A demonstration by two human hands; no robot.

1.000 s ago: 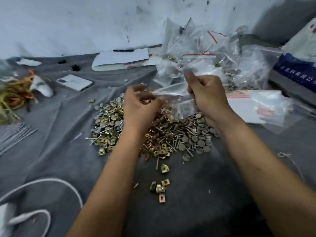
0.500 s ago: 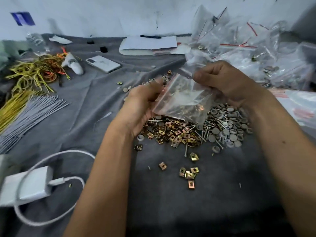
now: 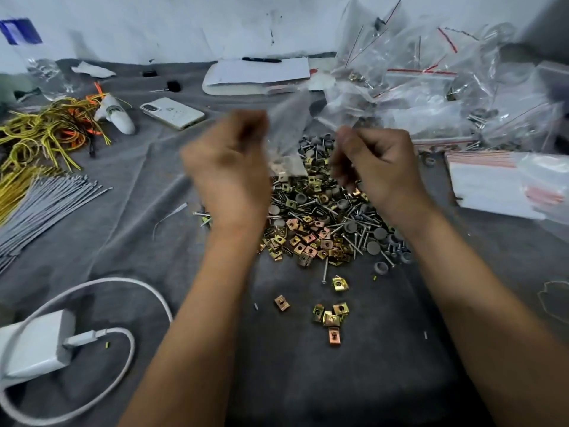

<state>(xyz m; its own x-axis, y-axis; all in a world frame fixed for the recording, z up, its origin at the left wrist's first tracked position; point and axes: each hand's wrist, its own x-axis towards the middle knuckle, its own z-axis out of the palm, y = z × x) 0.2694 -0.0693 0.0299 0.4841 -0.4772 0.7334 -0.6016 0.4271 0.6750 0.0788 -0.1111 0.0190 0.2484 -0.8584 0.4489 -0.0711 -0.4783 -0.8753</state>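
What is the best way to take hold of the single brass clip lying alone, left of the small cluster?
Pinch the brass clip across two opposite edges, coming straight from above. It lies flat and alone on the grey cloth, apart from the small cluster, so every edge is free.

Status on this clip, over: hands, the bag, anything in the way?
Left hand pinching small clear bag, blurred. Right hand curled beside it, grip unclear. Pile of clip nuts and screws below; no obstruction seen.

The cloth-covered counter (image 3: 123,241) is strewn with clip nuts (image 3: 311,241), screws (image 3: 354,240), a phone (image 3: 172,113), a charger (image 3: 34,346) and zip bags (image 3: 431,97).
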